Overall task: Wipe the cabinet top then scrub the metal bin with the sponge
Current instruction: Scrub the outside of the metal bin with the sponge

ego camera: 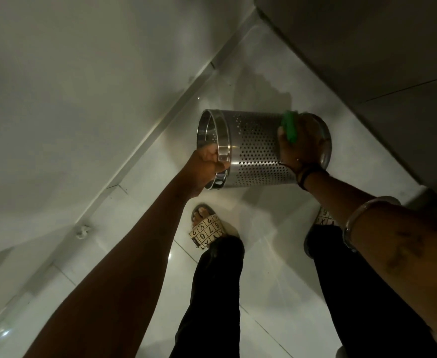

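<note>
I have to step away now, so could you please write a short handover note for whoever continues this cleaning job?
Left hand: closed on the rim of the perforated stainless-steel cylindrical bin, holding it tipped sideways above the white tiled floor.
Right hand: pressing the green sponge against the bin's perforated side, near its base end.
Done: the bin scrub is under way; the cabinet top cannot be judged from this view.
Left: work the sponge around the rest of the wall, rim and base, then set the bin upright.
</note>
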